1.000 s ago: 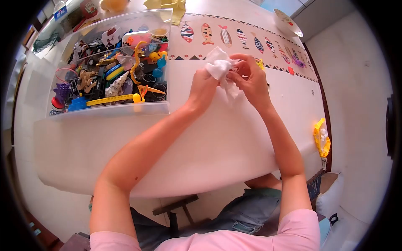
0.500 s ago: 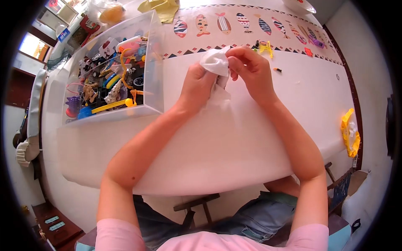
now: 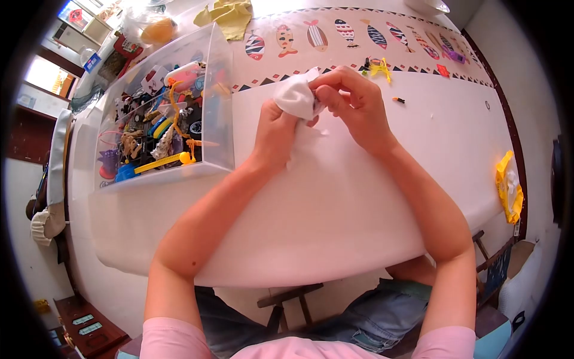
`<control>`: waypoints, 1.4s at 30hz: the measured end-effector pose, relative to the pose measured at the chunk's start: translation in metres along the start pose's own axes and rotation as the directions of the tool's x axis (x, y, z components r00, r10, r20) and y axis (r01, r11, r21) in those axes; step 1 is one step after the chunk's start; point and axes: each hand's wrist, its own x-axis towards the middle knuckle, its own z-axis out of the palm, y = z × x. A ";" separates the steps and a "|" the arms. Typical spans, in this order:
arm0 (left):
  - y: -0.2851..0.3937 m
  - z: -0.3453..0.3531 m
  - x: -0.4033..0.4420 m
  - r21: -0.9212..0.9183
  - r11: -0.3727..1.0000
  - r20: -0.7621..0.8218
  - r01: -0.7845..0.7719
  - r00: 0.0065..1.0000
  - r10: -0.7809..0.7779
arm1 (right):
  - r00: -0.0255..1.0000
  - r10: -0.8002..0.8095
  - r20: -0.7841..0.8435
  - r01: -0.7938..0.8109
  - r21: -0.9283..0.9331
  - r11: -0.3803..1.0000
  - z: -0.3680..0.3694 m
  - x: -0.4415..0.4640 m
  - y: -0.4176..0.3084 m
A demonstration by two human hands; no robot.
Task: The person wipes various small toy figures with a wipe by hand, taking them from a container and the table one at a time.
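My left hand (image 3: 275, 134) is closed around a crumpled white wipe (image 3: 294, 100), held up over the middle of the table. A loose end of the wipe hangs below the fingers. Something small and dark shows at the wipe's right edge, mostly covered, so its kind is hidden. My right hand (image 3: 354, 107) meets the wipe from the right, thumb and index finger pinched at its upper edge, the other fingers curled. Left of both hands stands a clear plastic box (image 3: 218, 152) full of mixed toys.
A yellow wipes packet (image 3: 509, 188) lies at the table's right edge. Beyond my hands are a yellow toy figure (image 3: 379, 70), a small black-and-orange piece (image 3: 399, 100) and a fish-patterned runner (image 3: 299, 63). A yellow cloth (image 3: 224, 18) and a white bowl (image 3: 427, 6) sit farther back.
The wipe has turned and bunched over my left hand, shifting slightly left. My right fingers have moved left and now pinch at its edge. The whole view has tilted a little.
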 end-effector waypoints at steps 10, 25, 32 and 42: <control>0.003 -0.005 -0.001 -0.039 0.995 0.029 0.089 0.996 -0.087 | 0.996 -0.084 0.004 0.084 -0.068 0.994 -0.002 0.002 0.000; 0.002 0.002 -0.001 0.089 0.996 0.084 0.022 0.996 -0.029 | 0.989 -0.091 -0.113 0.072 -0.165 0.984 -0.005 0.003 0.003; 0.009 0.005 -0.003 -0.157 0.977 0.084 0.147 0.987 -0.135 | 0.947 -0.287 -0.142 0.247 -0.248 0.937 -0.005 0.006 -0.002; 0.011 0.005 -0.002 -0.224 0.967 0.073 0.121 0.992 -0.107 | 0.942 -0.334 -0.031 0.316 -0.256 0.914 -0.002 0.002 -0.007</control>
